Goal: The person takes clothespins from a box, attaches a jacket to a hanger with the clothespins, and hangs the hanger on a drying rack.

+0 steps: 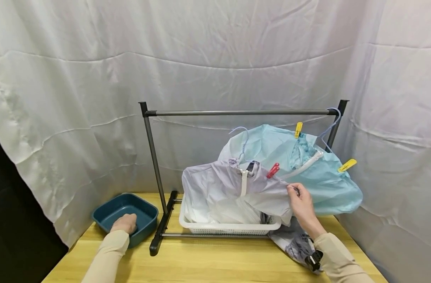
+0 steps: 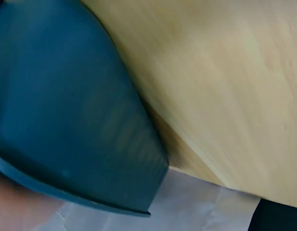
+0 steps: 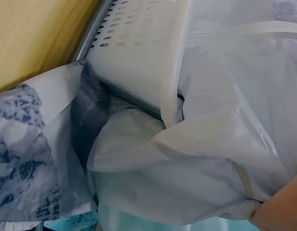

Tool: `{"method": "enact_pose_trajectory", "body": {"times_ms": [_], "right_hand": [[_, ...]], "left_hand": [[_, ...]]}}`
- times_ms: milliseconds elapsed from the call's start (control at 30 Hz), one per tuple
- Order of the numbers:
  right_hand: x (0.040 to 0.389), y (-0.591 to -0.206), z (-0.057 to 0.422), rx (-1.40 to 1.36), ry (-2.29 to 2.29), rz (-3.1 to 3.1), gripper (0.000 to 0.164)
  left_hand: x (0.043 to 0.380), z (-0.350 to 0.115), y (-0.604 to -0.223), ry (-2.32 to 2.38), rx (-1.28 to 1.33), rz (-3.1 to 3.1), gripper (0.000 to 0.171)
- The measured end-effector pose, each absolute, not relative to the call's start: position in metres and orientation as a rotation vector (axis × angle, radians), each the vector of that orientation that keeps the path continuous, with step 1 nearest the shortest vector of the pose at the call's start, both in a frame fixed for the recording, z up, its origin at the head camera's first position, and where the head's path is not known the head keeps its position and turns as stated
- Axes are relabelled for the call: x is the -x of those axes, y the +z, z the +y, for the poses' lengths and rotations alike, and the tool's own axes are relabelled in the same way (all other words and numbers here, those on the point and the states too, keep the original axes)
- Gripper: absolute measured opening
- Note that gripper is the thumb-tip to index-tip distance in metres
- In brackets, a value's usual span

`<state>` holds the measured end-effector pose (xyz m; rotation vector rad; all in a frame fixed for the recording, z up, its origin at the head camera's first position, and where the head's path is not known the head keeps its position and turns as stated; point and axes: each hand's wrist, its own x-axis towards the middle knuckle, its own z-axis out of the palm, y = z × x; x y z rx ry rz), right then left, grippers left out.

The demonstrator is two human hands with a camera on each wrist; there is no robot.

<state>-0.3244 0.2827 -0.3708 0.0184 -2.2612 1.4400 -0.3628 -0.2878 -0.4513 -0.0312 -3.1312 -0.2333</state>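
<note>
My left hand [image 1: 125, 223] reaches over the near rim of a dark teal basin [image 1: 105, 207], its fingers hidden inside. The basin's outer wall [image 2: 76, 106] fills much of the left wrist view. My right hand [image 1: 303, 205] pinches the shoulder edge of a pale lilac jacket [image 1: 208, 184] with a white zipper. A red clothespin [image 1: 273, 170] clips the jacket's shoulder beside the collar, and a blue hanger [image 1: 244, 143] rises out of the collar. Part of the jacket [image 3: 211, 134] droops over the edge of a white perforated basket [image 1: 233, 227].
A black clothes rack [image 1: 236, 113] stands around the basket. From its right end hangs a light blue jacket [image 1: 268, 145] with yellow clothespins [image 1: 298, 129] on it. A grey patterned garment [image 1: 297, 243] spills onto the table [image 1: 215, 259] at the right. Pale curtains [image 1: 215, 47] surround the table.
</note>
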Motion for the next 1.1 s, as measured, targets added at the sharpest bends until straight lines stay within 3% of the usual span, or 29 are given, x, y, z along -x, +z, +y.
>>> {"method": "enact_pose_trajectory", "body": {"times_ms": [533, 1100], "right_hand": [[0.324, -0.374, 0.285, -0.021, 1.466, -2.254, 0.039], [0.322, -0.374, 0.288, -0.017, 1.475, -2.253, 0.039]], "left_hand": [[0.368, -0.275, -0.461, -0.277, 0.173, -2.980, 0.020], [0.367, -0.288, -0.465, -0.314, 0.103, -2.935, 0.010]]}}
